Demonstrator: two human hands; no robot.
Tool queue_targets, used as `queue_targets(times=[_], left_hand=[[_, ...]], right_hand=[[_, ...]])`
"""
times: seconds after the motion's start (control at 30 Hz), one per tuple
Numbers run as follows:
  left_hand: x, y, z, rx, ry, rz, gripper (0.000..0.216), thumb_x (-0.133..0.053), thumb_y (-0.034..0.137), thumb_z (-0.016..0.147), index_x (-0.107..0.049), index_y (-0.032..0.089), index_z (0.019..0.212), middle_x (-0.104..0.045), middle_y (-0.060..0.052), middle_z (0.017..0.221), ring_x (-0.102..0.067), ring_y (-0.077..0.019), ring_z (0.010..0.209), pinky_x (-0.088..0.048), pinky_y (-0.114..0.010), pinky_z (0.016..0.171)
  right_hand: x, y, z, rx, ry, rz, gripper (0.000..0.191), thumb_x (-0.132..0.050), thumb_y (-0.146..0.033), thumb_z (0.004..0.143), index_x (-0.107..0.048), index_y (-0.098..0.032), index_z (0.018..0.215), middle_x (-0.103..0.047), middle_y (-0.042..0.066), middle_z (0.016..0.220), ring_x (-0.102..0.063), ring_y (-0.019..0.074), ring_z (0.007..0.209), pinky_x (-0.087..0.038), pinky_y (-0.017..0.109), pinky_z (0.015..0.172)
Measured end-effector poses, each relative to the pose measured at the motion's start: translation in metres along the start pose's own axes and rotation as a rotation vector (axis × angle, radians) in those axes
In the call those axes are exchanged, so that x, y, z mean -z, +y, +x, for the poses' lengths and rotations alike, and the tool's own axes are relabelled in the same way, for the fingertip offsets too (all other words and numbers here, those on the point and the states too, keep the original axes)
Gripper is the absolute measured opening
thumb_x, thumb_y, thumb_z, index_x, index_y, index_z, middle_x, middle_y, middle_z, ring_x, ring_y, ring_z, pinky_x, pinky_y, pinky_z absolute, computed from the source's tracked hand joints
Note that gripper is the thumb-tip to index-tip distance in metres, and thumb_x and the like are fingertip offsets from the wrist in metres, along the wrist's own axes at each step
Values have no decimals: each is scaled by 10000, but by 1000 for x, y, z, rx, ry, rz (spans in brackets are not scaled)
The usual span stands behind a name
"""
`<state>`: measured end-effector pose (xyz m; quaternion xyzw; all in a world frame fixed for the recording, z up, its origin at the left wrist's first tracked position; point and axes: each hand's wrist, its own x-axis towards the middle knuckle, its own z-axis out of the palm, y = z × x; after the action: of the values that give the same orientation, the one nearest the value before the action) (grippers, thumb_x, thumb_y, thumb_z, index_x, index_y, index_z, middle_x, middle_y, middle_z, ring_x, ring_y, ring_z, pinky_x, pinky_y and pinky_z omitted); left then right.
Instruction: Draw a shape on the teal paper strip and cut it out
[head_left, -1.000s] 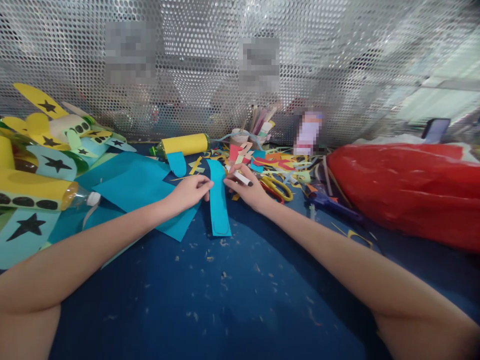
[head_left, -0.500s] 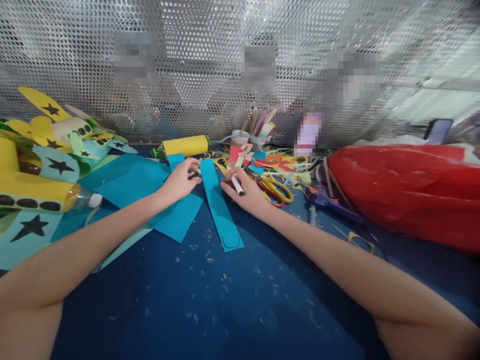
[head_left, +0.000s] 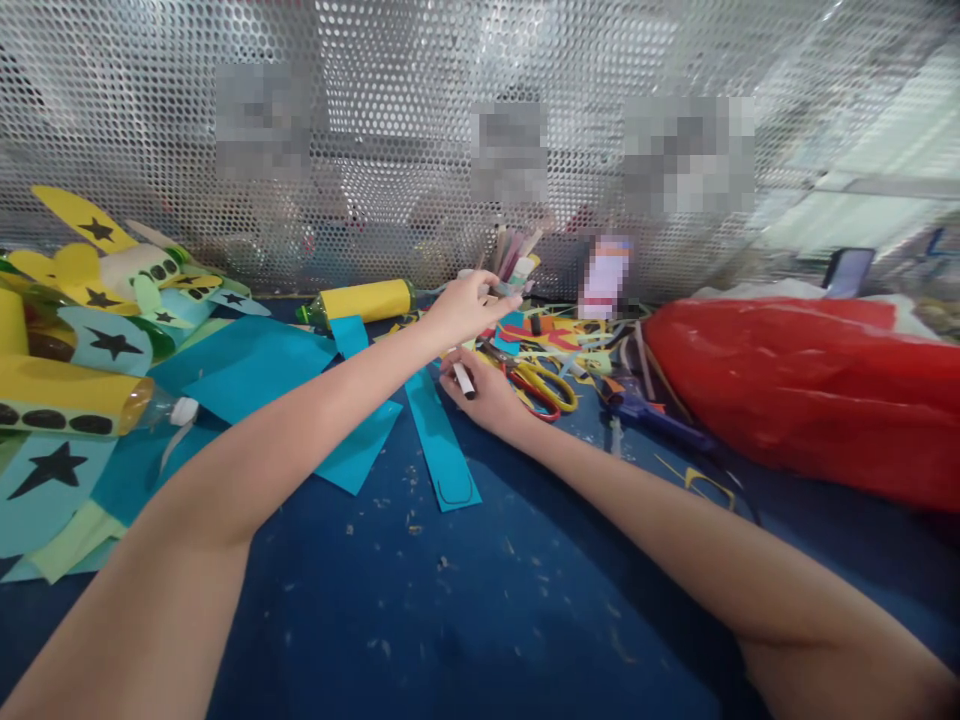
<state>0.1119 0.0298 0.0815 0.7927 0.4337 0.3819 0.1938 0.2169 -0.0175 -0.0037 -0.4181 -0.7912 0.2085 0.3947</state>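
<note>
My right hand (head_left: 487,393) is closed round a white marker (head_left: 463,377) with a dark end. It rests beside the upper part of a long blue paper strip (head_left: 441,440), which has a rounded black line drawn at its near end. My left hand (head_left: 469,308) is stretched over the paper scraps (head_left: 577,340), close to a cup of sticks and brushes (head_left: 517,262). Its fingers are apart, and I see nothing held in them. Scissors with yellow and red handles (head_left: 546,388) lie just right of my right hand.
Blue paper sheets (head_left: 255,365) lie on the left, near bottle planes wrapped in yellow paper (head_left: 82,390). A yellow-covered bottle (head_left: 367,300) lies at the back. On the right are a purple glue gun (head_left: 660,417) and a red plastic bag (head_left: 810,390). Perforated metal (head_left: 397,130) stands behind.
My left hand has left the top of the blue strip and moved right and away from me, over the scraps by the cup. My right hand still holds the marker in nearly the same place.
</note>
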Motion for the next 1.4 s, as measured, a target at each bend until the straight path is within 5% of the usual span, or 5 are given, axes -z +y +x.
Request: queue_targets(times=[0.27, 0.43, 0.67, 0.83, 1.4], left_hand=[[36, -17, -99, -198, -74, 224, 253, -432, 247, 950, -630, 179, 809, -673, -68, 869, -602, -208, 873, -498, -409, 854], [41, -39, -150, -250, -197, 342, 330, -414, 353, 963, -676, 155, 991, -654, -113, 1095, -557, -239, 1115, -443, -440, 992], [40, -46, -158, -140, -485, 425, 513, -297, 606, 934, -448, 405, 1381, -248, -49, 1570, -97, -345, 1456, -154, -586, 1139], [39, -47, -156, -39, -497, 449, 545, -237, 632, 932, -357, 432, 1424, -146, -20, 1596, -39, -355, 1457, -118, -572, 1147], [43, -39, -160, -69, -594, 429, 554, -236, 669, 908, -356, 469, 1410, -39, -13, 1609, -28, -366, 1455, -57, -583, 1146]], right_hand=[[2, 5, 8, -203, 109, 391, 280, -433, -473, 889, -533, -224, 810, -572, -7, 603, -463, 140, 538, -382, 284, 554], [-1, 12, 10, -269, 191, 630, 154, -554, -385, 800, -484, -249, 820, -526, -60, 542, -416, 118, 491, -326, 244, 498], [1, 12, 8, -217, 155, 661, 296, -466, -379, 858, -519, -210, 622, -454, -27, 455, -404, 113, 459, -327, 244, 479], [3, 12, 7, -231, 275, 721, 323, -496, -420, 846, -481, -215, 596, -356, -53, 388, -300, 90, 365, -242, 240, 396], [-3, 6, 5, -220, -106, 626, 352, -681, -422, 783, -419, -219, 665, -472, -98, 394, -372, 64, 358, -274, 210, 400]])
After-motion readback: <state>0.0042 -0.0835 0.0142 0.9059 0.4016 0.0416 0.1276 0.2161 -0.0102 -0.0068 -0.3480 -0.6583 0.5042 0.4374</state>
